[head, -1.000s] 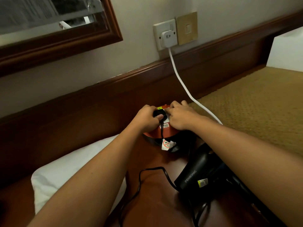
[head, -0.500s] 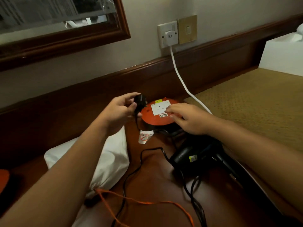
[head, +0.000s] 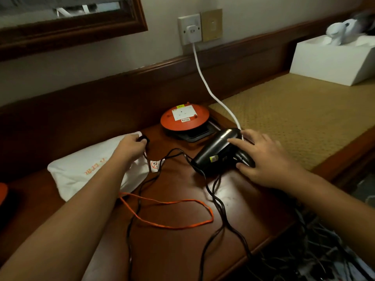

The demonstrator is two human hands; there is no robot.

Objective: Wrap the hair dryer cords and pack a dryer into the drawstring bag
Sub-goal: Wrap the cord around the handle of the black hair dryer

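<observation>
A black hair dryer (head: 215,153) lies on the dark wooden table (head: 178,189), right of centre. My right hand (head: 263,159) lies over its handle end, thumb under and fingers spread along the body. Its black cord (head: 217,199) runs loose across the table in loops. My left hand (head: 132,147) holds the cord's black plug (head: 143,137) above the white drawstring bag (head: 91,171). The bag lies flat at the left, with its orange drawstring (head: 172,213) trailing in a loop over the table.
An orange round extension reel (head: 184,117) stands behind the dryer, its white cable (head: 205,82) plugged into the wall socket (head: 189,29). A woven mat (head: 294,114) and a white tissue box (head: 332,59) are at the right. Tangled dark cables (head: 304,250) hang off the table's front right edge.
My left hand has pulled the plug out of the reel and carried it left and down over the bag. My right hand has left the reel and come down onto the dryer.
</observation>
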